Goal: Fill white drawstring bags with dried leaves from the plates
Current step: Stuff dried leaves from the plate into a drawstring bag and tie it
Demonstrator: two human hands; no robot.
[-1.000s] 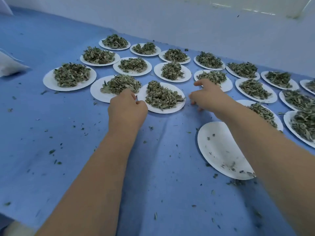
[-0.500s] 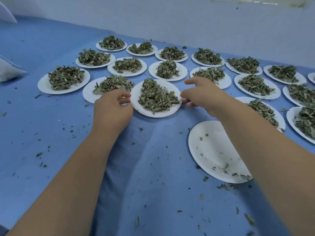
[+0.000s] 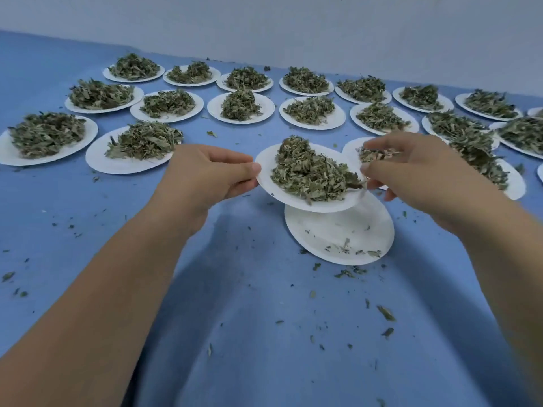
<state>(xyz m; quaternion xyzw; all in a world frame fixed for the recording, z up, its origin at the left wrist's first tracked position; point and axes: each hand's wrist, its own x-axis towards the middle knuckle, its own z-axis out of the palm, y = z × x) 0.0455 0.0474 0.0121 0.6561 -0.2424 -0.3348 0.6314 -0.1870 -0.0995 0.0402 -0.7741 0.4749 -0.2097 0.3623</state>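
Landmark: the empty plate (image 3: pixel 323 230), which lay flat on the blue-covered counter (image 3: pixel 249 304) with a few leaf scraps on its near side.

1. Full plate (image 3: pixel 269 186): it was held in the air just beyond the empty plate, and its near rim overlapped the empty plate's far rim in the head view. Contact between the two could not be determined. A heap of dried leaves (image 3: pixel 308 174) sat on it.

2. Left hand (image 3: pixel 205 174): it was positioned beyond and to the left of the empty plate and clamped on the left rim of the full plate, thumb on top and fingers curled underneath.

3. Right hand (image 3: pixel 411 171): it was positioned beyond and to the right of the empty plate and clamped on the right rim of the full plate, thumb at the rim and fingers curled.

4. Other plates (image 3: pixel 100 160): further heaped plates stood in rows beyond the empty plate, from far left to far right, up to the pale wall (image 3: pixel 264 24).

5. Leaf crumbs (image 3: pixel 385 312): these were scattered over the counter on the near side of the empty plate and to its left.
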